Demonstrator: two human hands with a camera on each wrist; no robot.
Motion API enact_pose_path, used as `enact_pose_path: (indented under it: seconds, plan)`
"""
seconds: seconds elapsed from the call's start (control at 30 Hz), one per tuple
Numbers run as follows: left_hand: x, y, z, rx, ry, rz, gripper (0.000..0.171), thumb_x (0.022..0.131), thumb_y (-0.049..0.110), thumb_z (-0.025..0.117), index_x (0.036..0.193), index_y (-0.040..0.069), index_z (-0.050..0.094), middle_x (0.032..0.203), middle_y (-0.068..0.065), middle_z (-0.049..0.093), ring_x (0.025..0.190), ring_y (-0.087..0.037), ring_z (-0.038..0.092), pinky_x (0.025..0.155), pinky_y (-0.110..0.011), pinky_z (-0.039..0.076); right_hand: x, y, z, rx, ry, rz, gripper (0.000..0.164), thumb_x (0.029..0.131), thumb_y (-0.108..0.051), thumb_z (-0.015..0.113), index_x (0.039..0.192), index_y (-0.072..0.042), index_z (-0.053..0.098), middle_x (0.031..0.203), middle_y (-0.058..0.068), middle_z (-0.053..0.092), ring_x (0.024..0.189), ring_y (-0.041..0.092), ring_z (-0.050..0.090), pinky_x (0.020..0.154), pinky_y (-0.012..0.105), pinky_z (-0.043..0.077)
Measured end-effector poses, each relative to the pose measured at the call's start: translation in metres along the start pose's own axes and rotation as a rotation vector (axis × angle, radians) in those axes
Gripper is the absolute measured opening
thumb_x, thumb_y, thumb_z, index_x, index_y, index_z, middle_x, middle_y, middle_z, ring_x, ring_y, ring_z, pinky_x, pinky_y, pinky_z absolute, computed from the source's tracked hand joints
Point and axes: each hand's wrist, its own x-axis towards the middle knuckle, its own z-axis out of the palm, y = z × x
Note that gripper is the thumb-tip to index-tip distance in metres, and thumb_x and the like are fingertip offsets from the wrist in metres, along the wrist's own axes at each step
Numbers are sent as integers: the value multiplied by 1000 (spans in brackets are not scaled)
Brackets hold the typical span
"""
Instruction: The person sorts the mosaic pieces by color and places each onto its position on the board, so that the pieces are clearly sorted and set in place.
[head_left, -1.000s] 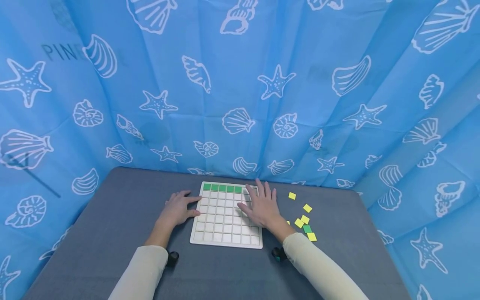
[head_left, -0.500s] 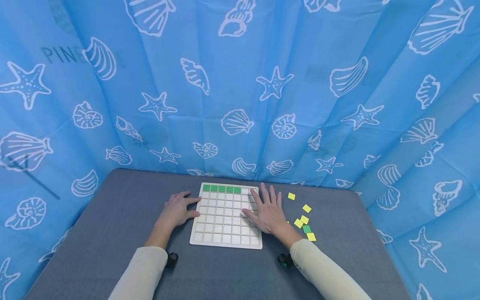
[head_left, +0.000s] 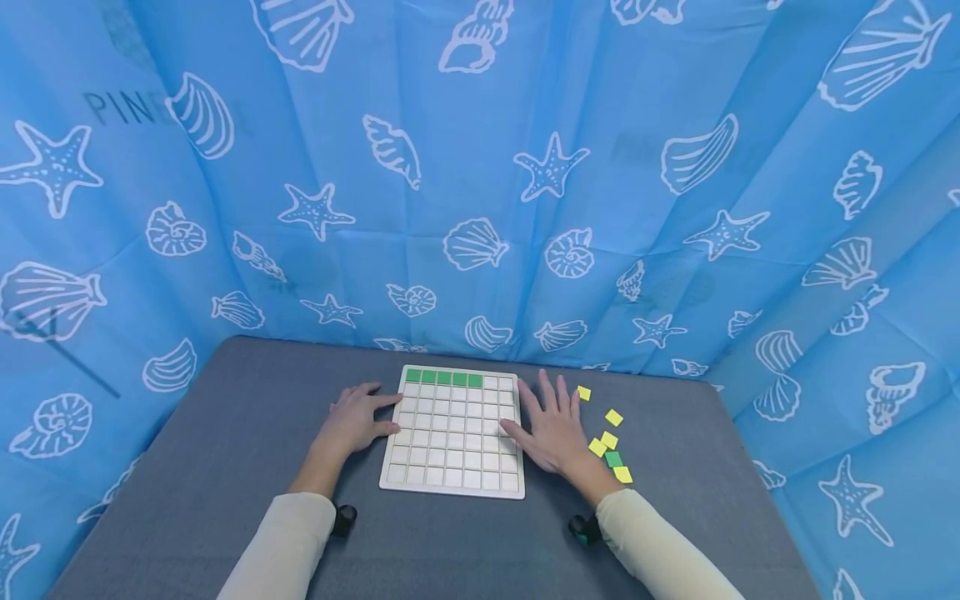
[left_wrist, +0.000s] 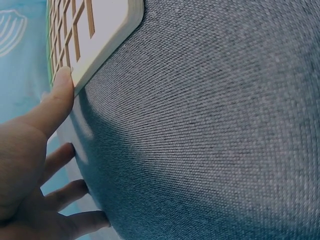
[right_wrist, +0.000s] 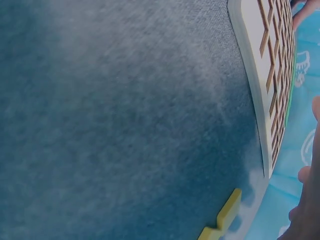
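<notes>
A white grid board of square cells lies flat on the grey table, with several green tiles along its far row from the left. My left hand rests at the board's left edge. In the left wrist view its thumb touches the board's rim, while the other fingers reach down to the cloth. Fingers spread and holding nothing, my right hand is at the board's right edge, its thumb reaching over the rightmost cells. Only part of that hand shows in the right wrist view.
Several loose yellow tiles and one green tile lie to the right of my right hand. Two yellow tiles appear low in the right wrist view. A blue shell-print curtain hangs behind the grey table.
My right hand has moved rightward from over the board towards the loose tiles, uncovering the far right cells. My left hand stays at the board's left edge.
</notes>
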Motion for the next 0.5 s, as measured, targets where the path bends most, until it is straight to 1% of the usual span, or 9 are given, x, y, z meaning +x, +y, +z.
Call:
enact_pose_path:
  seconds: [0.17, 0.3, 0.5]
  plan:
    - [0, 0, 0, 2, 2, 4, 59, 91, 39, 76, 147, 26, 58, 161, -22, 39, 148, -55, 30, 111, -79, 29, -6, 1, -7, -4, -2, 23, 83, 96, -66, 54, 161, -19, 34, 170, 22, 16, 156, 53, 9, 121, 76, 8]
    - [0, 0, 2, 3, 2, 6, 59, 91, 39, 76, 146, 26, 58, 161, -22, 39, 148, -56, 30, 111, -79, 29, -11, 6, -8, -28, -9, 53, 84, 96, -68, 52, 162, -21, 31, 172, 20, 13, 157, 52, 5, 121, 76, 7]
    - [1, -1, 2, 12, 12, 1, 59, 92, 39, 76, 146, 26, 58, 161, -22, 40, 147, -56, 31, 110, -79, 30, -17, 14, -12, -21, -25, 91, 85, 96, -70, 50, 163, -23, 28, 173, 19, 8, 157, 53, 3, 122, 76, 5]
